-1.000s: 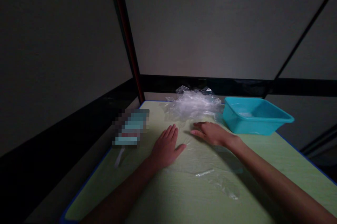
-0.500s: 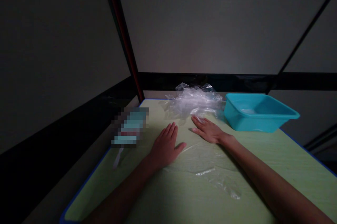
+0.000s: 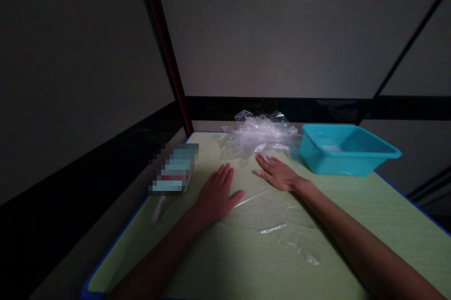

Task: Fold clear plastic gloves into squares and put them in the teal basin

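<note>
A thin clear plastic sheet or bag (image 3: 275, 229) lies spread over the pale green table (image 3: 211, 272), its wrinkles catching the light. My left hand (image 3: 215, 195) rests palm down at its left side, thumb out and fingers stretched. Farther right, my right hand (image 3: 277, 173) lies flat with fingers extended, its fingertips at the near edge of a crumpled heap of clear plastic (image 3: 262, 135). Neither hand grips anything. Where the thin sheet ends under the hands is hard to make out.
A turquoise basin (image 3: 343, 163) stands at the back right of the table. At the left edge is a pixelated, blurred object (image 3: 176, 168) with a whitish strip beside it. Walls rise behind and to the left.
My left hand has slid slightly to the left over the plastic. My right hand has hardly moved.
</note>
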Tool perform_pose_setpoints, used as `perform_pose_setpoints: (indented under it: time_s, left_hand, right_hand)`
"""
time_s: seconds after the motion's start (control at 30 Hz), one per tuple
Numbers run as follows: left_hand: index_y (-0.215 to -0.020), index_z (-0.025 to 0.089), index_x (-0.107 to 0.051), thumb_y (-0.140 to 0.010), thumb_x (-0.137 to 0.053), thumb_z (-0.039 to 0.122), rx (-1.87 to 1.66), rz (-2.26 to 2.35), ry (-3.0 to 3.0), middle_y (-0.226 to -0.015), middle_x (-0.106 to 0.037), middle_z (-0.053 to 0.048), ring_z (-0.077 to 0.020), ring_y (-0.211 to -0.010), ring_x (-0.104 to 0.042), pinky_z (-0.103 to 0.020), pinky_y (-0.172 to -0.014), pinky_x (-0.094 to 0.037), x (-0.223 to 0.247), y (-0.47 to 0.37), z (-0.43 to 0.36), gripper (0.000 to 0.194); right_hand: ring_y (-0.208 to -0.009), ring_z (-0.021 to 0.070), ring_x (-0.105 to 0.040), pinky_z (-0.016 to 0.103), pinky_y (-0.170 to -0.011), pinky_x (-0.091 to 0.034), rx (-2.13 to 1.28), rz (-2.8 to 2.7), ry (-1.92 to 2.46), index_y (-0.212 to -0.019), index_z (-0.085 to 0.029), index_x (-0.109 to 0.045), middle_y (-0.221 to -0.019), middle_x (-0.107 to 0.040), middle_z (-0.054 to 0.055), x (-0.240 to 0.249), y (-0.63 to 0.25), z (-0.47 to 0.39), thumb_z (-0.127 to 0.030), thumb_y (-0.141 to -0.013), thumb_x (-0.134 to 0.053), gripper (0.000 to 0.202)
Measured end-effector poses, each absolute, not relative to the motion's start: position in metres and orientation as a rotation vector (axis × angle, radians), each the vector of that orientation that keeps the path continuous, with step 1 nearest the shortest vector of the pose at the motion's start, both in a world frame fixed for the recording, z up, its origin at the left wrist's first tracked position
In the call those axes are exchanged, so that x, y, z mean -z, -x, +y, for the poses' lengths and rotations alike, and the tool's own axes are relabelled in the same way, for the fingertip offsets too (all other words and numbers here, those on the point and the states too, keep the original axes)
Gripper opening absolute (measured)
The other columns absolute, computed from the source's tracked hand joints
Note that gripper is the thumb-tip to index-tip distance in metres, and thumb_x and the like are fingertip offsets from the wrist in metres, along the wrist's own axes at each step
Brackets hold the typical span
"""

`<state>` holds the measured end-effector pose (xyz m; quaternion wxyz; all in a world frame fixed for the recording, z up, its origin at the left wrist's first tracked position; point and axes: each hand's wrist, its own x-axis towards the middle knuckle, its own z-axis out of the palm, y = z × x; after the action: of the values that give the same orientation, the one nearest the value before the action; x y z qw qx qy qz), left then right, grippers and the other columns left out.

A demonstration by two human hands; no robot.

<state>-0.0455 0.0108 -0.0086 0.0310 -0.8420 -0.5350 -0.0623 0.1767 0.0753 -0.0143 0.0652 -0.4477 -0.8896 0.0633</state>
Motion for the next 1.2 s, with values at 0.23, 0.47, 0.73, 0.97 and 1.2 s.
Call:
perform_pose_setpoints:
  time_s: [0.23, 0.47, 0.73, 0.97, 1.2]
  left_hand:
    - [-0.131, 0.003, -0.030, -0.085, -0.033, 0.048, 0.182, -1.655, 2.600, -0.139, -0.023, -0.017, -0.0248, -0.129, -0.019, -0.038, -0.103, -0.022, 0.008, 0.047, 0.011, 0.064]
    - [-0.129, 0.005, -0.033, -0.089, -0.026, 0.038, 0.186, -1.679, 2.546, -0.138, -0.027, -0.015, -0.0228, -0.129, -0.021, -0.038, -0.104, -0.022, 0.010, 0.058, 0.011, 0.052]
    - [-0.129, 0.005, -0.033, -0.088, -0.030, 0.039, 0.200, -1.662, 2.522, -0.138, -0.027, -0.016, -0.0242, -0.128, -0.021, -0.038, -0.103, -0.023, 0.015, 0.060, 0.013, 0.054]
    - [-0.131, 0.006, -0.031, -0.087, -0.033, 0.041, 0.130, -1.709, 2.471, -0.139, -0.024, -0.015, -0.0265, -0.128, -0.020, -0.041, -0.102, -0.022, 0.012, 0.054, 0.010, 0.055]
    - [-0.130, 0.006, -0.032, -0.087, -0.034, 0.042, 0.141, -1.713, 2.466, -0.139, -0.025, -0.017, -0.0275, -0.128, -0.020, -0.043, -0.102, -0.022, 0.011, 0.051, 0.009, 0.056]
  right_hand:
    - [-0.130, 0.0216, -0.015, 0.038, -0.105, -0.015, -0.192, -2.679, 1.359, -0.136, -0.008, -0.019, -0.141, -0.017, 0.012, 0.016, -0.177, 0.077, -0.061, -0.084, -0.008, 0.075]
    - [-0.130, 0.0226, -0.015, 0.038, -0.104, -0.016, -0.194, -2.683, 1.338, -0.136, -0.006, -0.020, -0.141, -0.017, 0.013, 0.015, -0.177, 0.077, -0.061, -0.084, -0.009, 0.076]
    - [-0.130, 0.0221, -0.016, 0.037, -0.105, -0.016, -0.184, -2.677, 1.329, -0.136, -0.007, -0.021, -0.141, -0.017, 0.013, 0.014, -0.177, 0.075, -0.061, -0.084, -0.009, 0.075]
    - [-0.130, 0.0215, -0.016, 0.038, -0.105, -0.014, -0.172, -2.682, 1.313, -0.136, -0.006, -0.021, -0.141, -0.018, 0.014, 0.015, -0.179, 0.078, -0.060, -0.085, -0.010, 0.075]
    - [-0.129, 0.0210, -0.017, 0.038, -0.105, -0.015, -0.166, -2.682, 1.315, -0.136, -0.007, -0.022, -0.140, -0.019, 0.013, 0.013, -0.181, 0.079, -0.060, -0.085, -0.011, 0.074]
